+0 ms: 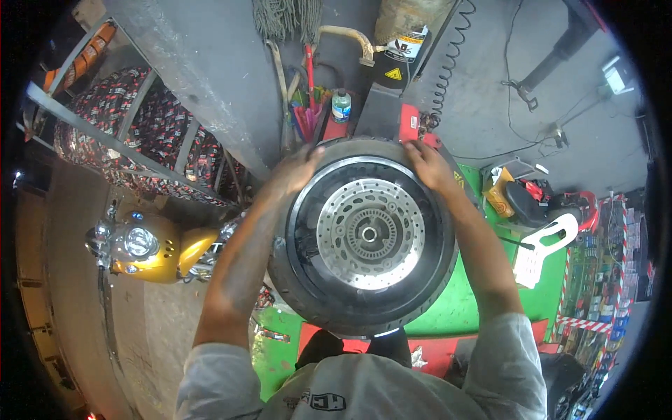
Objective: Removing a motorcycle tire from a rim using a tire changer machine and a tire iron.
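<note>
The wheel [348,234] lies disc side up in front of the person's torso, between the forearms, its far edge at the hands. Its tyre [428,297] runs around the rim, and the metal brake disc [411,234] sits on the side nearer the eye. The left hand [299,170] is laid over the tyre's far left shoulder and the right hand [429,166] over its far right, fingers bent toward the outer edge. Whether either hand is gripping hard or only resting cannot be told; what bears the wheel from below is hidden.

The step in hand looks like steadying the wheel. Done well, both palms would press evenly, so that neither side dips, and stay on rubber, away from the disc, which grease or a knock could spoil. Elbows close to the body would make the weight easier to control.

Just beyond the hands stand a red-and-black machine [410,123] and a bottle [341,108]; care against bumping these seems wise. A yellow motorcycle [155,245] is well out beyond the left forearm.
</note>
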{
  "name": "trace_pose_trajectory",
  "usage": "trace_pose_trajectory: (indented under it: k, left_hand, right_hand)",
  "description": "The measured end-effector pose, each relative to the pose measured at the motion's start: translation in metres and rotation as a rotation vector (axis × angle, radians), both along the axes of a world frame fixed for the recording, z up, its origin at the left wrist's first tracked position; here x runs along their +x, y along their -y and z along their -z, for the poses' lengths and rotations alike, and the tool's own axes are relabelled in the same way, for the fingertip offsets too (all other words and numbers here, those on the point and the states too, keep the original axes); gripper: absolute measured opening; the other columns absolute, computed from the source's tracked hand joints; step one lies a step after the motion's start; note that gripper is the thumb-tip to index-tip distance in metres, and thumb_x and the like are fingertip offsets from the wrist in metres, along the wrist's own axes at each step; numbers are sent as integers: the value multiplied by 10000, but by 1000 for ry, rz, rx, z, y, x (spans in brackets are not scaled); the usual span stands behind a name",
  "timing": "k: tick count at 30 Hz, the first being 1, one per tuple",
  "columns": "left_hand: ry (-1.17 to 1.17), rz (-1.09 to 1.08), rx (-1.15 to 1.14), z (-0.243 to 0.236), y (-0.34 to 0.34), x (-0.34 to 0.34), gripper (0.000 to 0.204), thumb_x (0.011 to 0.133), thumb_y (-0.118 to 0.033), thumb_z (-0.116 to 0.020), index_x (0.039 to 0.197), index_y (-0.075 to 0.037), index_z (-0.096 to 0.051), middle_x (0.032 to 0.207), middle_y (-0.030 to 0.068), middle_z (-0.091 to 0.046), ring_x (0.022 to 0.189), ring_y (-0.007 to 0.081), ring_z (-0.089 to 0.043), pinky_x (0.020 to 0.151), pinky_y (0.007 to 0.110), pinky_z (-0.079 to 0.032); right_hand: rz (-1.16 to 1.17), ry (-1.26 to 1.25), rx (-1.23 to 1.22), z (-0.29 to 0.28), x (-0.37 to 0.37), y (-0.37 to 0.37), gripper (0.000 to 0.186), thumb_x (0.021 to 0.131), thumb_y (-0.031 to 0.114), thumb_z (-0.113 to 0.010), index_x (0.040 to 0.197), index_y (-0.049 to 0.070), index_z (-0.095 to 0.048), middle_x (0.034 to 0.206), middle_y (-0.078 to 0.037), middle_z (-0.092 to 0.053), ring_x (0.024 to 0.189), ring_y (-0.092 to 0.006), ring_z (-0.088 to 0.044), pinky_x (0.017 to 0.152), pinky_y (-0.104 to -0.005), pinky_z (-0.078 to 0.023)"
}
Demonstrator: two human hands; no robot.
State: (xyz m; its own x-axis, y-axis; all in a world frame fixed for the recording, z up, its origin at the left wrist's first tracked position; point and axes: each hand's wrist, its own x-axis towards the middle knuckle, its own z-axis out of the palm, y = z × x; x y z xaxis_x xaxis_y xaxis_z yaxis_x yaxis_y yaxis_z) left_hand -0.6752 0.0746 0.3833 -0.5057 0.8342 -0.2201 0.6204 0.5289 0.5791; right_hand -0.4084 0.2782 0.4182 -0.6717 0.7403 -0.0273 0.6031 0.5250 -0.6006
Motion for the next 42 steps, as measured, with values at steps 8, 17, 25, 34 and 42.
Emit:
trace_pose_trajectory:
  k: [8, 17, 25, 34, 42]
  left_hand:
    - [29, 270, -81, 5, -53, 3, 605, 1028, -540, -246, 1394, -118, -480, 1364, 188, -544, 1263, 380, -509, 1063, 468, -395]
    - [-62, 29, -88, -10, 5, 32, 647, 1006, -581, -264, 1432, -123, -432, 1374, 232, -518, 1264, 418, -492, 1070, 483, -381]
    - [82, -572, 372, 15, 178, 139, 658, 1035, -457, -300, 1430, 68, -340, 1421, 312, -389, 1337, 464, -369, 1124, 492, -287]
    - [-54, -509, 419, 18, 186, 146, 578, 1041, -380, -333, 1423, 54, -350, 1436, 301, -372, 1345, 459, -351, 1127, 494, -273]
    - [-124, -523, 490, 17, 194, 159, 523, 1035, -308, -377, 1415, 51, -372, 1416, 268, -420, 1325, 413, -384, 1118, 487, -267]
  right_hand:
    - [-40, 346, -82, 45, -54, -34, 739, 973, 603, -349, 1056, -57, -673, 1094, -311, -634, 1111, -452, -583, 975, -483, -451]
    - [45, -116, 313, 83, 98, -69, 586, 1015, 468, -407, 1314, -19, -540, 1308, -259, -568, 1258, -367, -514, 1078, -399, -370]
    - [1051, -640, -509, 107, 203, 201, 605, 1062, 370, -313, 1494, -51, -260, 1532, -213, -320, 1422, -331, -294, 1188, -427, -211]
    - [881, -703, -246, 103, 196, 210, 459, 1066, 311, -359, 1385, -13, -423, 1327, -163, -497, 1209, -267, -474, 1067, -391, -349]
    - [530, -320, 384, 53, 184, 207, 360, 948, 154, -463, 1289, 52, -517, 1271, -198, -528, 1208, -386, -488, 1044, -475, -357]
